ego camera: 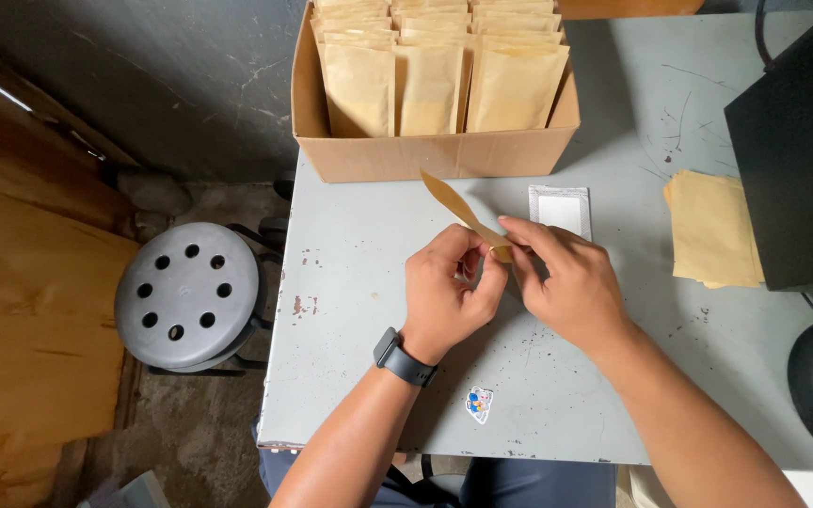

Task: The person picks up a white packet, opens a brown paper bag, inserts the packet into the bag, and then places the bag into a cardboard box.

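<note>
Both hands meet over the middle of a grey metal table (pixel 350 310). My left hand (pixel 446 292), with a dark watch on the wrist, and my right hand (pixel 566 277) pinch the lower end of a flat brown paper pouch (pixel 454 205). The pouch is seen edge-on and slants up to the left toward a cardboard box (pixel 425 155). That box holds several upright brown pouches in rows. A small white flat packet (pixel 560 209) lies on the table just beyond my right hand.
A stack of brown pouches (pixel 712 230) lies at the right, partly under a black machine (pixel 797 150). A grey round stool with holes (pixel 188 293) stands left of the table. A small sticker (pixel 479 404) sits near the front edge. Wooden boards lean at far left.
</note>
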